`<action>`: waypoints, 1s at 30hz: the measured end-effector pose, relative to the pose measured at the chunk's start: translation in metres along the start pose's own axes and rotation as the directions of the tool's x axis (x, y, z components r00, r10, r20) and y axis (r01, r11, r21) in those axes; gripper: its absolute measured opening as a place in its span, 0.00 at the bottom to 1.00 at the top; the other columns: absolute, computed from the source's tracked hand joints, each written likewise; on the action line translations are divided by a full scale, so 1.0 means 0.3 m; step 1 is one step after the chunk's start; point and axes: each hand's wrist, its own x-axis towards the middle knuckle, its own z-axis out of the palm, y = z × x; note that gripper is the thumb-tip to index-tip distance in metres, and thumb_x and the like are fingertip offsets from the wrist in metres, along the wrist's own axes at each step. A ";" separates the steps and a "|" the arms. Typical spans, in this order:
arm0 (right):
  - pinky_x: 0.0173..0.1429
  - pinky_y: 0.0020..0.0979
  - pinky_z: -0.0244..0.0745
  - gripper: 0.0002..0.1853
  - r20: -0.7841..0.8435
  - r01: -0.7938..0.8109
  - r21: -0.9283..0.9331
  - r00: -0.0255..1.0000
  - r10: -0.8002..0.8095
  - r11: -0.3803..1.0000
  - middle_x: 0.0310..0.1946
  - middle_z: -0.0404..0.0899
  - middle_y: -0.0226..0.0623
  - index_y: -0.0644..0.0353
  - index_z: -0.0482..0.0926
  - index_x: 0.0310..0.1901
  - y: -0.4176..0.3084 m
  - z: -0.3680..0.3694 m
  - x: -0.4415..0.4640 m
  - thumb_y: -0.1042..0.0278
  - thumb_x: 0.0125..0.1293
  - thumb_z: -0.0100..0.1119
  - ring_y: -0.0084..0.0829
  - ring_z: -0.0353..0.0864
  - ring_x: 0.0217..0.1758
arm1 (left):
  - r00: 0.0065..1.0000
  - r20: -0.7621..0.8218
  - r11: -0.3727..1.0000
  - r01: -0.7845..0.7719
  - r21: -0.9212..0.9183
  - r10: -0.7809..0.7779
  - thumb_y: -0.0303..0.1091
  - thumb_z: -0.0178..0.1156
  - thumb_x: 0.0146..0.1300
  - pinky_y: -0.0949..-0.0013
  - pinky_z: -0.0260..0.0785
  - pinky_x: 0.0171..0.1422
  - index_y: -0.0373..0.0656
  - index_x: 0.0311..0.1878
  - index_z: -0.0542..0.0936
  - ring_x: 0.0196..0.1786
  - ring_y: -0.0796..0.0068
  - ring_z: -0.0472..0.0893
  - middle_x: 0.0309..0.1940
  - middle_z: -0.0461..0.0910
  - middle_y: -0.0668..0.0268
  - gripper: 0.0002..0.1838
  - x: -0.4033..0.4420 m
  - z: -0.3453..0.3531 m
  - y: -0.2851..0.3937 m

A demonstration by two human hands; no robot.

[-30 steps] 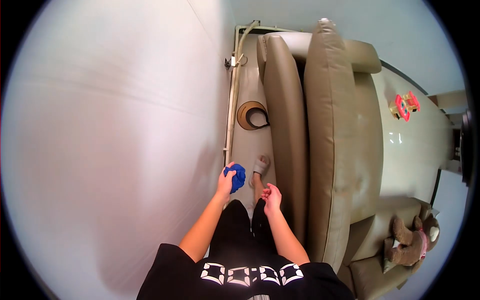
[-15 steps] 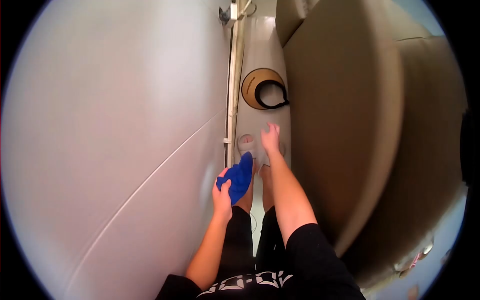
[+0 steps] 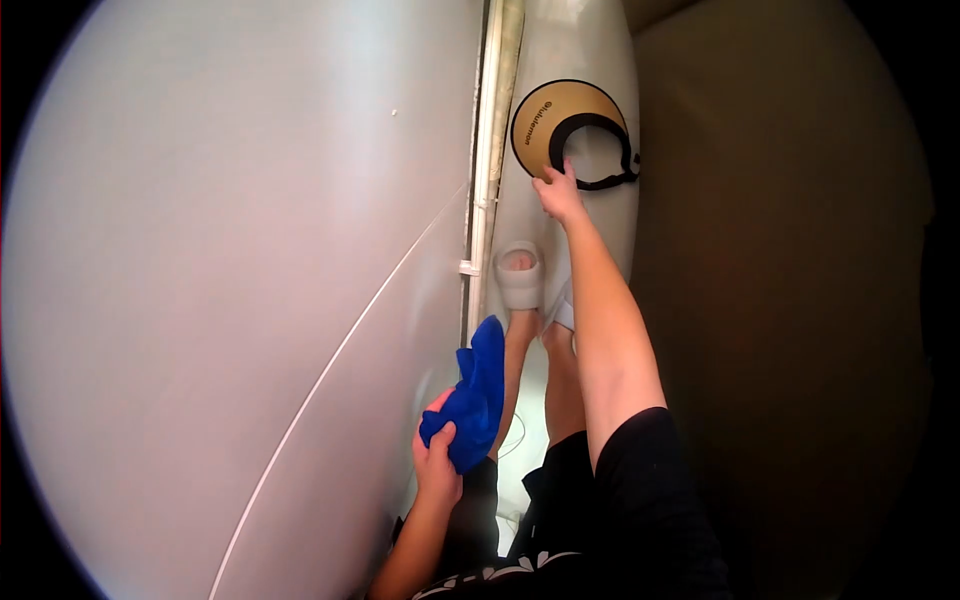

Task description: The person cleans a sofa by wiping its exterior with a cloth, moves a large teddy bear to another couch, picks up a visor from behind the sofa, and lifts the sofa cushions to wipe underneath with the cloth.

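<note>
My left hand is closed around a crumpled blue cloth, holding it in front of my left leg. Part of the cloth sticks up past my fingers. A tan sun visor with a black band and printed lettering lies on the floor. My right hand reaches down to the near end of its brim. Thumb and forefinger are apart there, one on each side of the brim's end. I cannot tell how firmly they touch it.
A large pale smooth panel fills the left side, with white trim along the floor. A brown upholstered surface rises on the right. Between them runs a narrow floor strip, where my feet stand in pale sandals.
My right hand has stretched forward from above my feet to the visor's brim. The left hand still grips the blue cloth, now lower in view. The camera has leaned closer to the floor.
</note>
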 end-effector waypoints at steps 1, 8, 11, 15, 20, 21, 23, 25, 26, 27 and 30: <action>0.77 0.42 0.66 0.32 0.000 -0.013 0.033 1.000 0.013 0.999 0.81 0.51 0.49 0.58 0.78 0.67 -0.004 -0.003 -0.022 0.50 0.64 0.63 0.49 0.66 0.78 | 1.000 0.014 1.000 0.005 0.006 -0.005 0.30 0.55 0.70 0.62 0.67 0.75 0.35 0.72 0.71 0.66 0.62 0.78 0.64 0.78 0.55 0.28 -0.013 0.014 0.012; 0.61 0.38 0.79 0.17 -0.276 0.154 0.179 0.956 -0.100 0.972 0.63 0.75 0.50 0.66 0.86 0.48 -0.120 -0.114 -0.337 0.61 0.64 0.69 0.43 0.84 0.52 | 1.000 0.015 0.998 0.010 0.058 -0.011 0.32 0.54 0.71 0.65 0.70 0.71 0.34 0.71 0.72 0.63 0.65 0.79 0.61 0.80 0.57 0.26 -0.113 0.084 0.063; 0.49 0.31 0.81 0.13 -0.416 0.180 0.343 0.909 -0.022 0.922 0.58 0.77 0.47 0.64 0.87 0.46 -0.155 -0.130 -0.507 0.68 0.63 0.71 0.35 0.84 0.36 | 0.997 0.077 0.998 -0.022 0.053 0.018 0.31 0.53 0.72 0.65 0.70 0.70 0.33 0.70 0.72 0.62 0.66 0.79 0.60 0.80 0.58 0.25 -0.080 0.037 0.040; 0.45 0.33 0.79 0.06 -0.558 0.187 0.264 0.830 -0.008 0.946 0.42 0.82 0.42 0.62 0.88 0.40 -0.208 -0.249 -0.739 0.74 0.62 0.69 0.32 0.82 0.35 | 0.993 0.104 0.998 -0.055 0.030 0.051 0.28 0.52 0.73 0.66 0.68 0.72 0.33 0.71 0.72 0.63 0.67 0.79 0.61 0.79 0.58 0.24 -0.151 0.062 0.100; 0.40 0.25 0.75 0.25 -0.386 0.192 0.808 0.886 0.255 0.557 0.42 0.82 0.32 0.59 0.75 0.64 -0.474 -0.447 -1.073 0.81 0.66 0.63 0.20 0.79 0.37 | 0.979 0.156 0.989 -0.142 0.040 0.134 0.27 0.55 0.73 0.65 0.70 0.71 0.40 0.76 0.67 0.62 0.69 0.78 0.64 0.76 0.58 0.29 -0.278 0.107 0.227; 0.38 0.21 0.72 0.35 -0.319 0.161 0.836 0.921 0.226 0.525 0.43 0.81 0.32 0.57 0.63 0.74 -0.526 -0.485 -1.141 0.84 0.66 0.61 0.18 0.78 0.37 | 0.976 0.162 0.987 -0.153 0.049 0.143 0.29 0.59 0.72 0.65 0.71 0.70 0.44 0.78 0.65 0.62 0.69 0.78 0.65 0.74 0.58 0.32 -0.303 0.103 0.263; 0.38 0.19 0.71 0.36 -0.265 0.147 0.876 0.942 0.204 0.459 0.44 0.81 0.32 0.58 0.63 0.75 -0.642 -0.572 -1.282 0.84 0.65 0.62 0.17 0.76 0.36 | 0.960 0.191 0.961 -0.234 0.145 0.205 0.32 0.62 0.72 0.65 0.71 0.70 0.44 0.79 0.64 0.62 0.69 0.78 0.66 0.74 0.58 0.33 -0.364 0.122 0.345; 0.36 0.17 0.68 0.38 -0.266 0.202 0.908 0.955 0.133 0.366 0.44 0.81 0.32 0.61 0.62 0.76 -0.693 -0.622 -1.466 0.84 0.65 0.63 0.14 0.74 0.34 | 0.915 0.226 0.882 -0.387 0.267 0.333 0.37 0.66 0.71 0.66 0.72 0.68 0.44 0.78 0.67 0.60 0.70 0.78 0.65 0.75 0.57 0.34 -0.463 0.088 0.354; 0.36 0.17 0.68 0.38 -0.282 0.241 0.905 0.957 0.069 0.350 0.44 0.81 0.32 0.61 0.62 0.76 -0.725 -0.663 -1.549 0.84 0.65 0.62 0.13 0.74 0.33 | 0.904 0.281 0.875 -0.398 0.275 0.322 0.37 0.66 0.71 0.66 0.73 0.67 0.43 0.77 0.68 0.59 0.70 0.79 0.64 0.76 0.57 0.34 -0.519 0.076 0.378; 0.36 0.16 0.68 0.38 -0.289 0.269 0.904 0.957 0.010 0.332 0.44 0.81 0.31 0.61 0.62 0.76 -0.753 -0.710 -1.624 0.84 0.65 0.62 0.13 0.74 0.33 | 0.894 0.327 0.869 -0.402 0.289 0.305 0.38 0.67 0.70 0.66 0.73 0.66 0.42 0.76 0.69 0.58 0.70 0.79 0.64 0.76 0.56 0.34 -0.576 0.082 0.406; 0.43 0.15 0.69 0.37 -0.337 0.356 0.865 0.934 -0.116 0.353 0.49 0.71 0.29 0.59 0.67 0.75 -0.867 -0.762 -1.850 0.88 0.64 0.62 0.12 0.69 0.34 | 0.848 0.412 0.812 -0.481 0.331 0.334 0.39 0.68 0.70 0.68 0.75 0.62 0.36 0.68 0.77 0.53 0.73 0.81 0.55 0.83 0.60 0.27 -0.681 0.010 0.452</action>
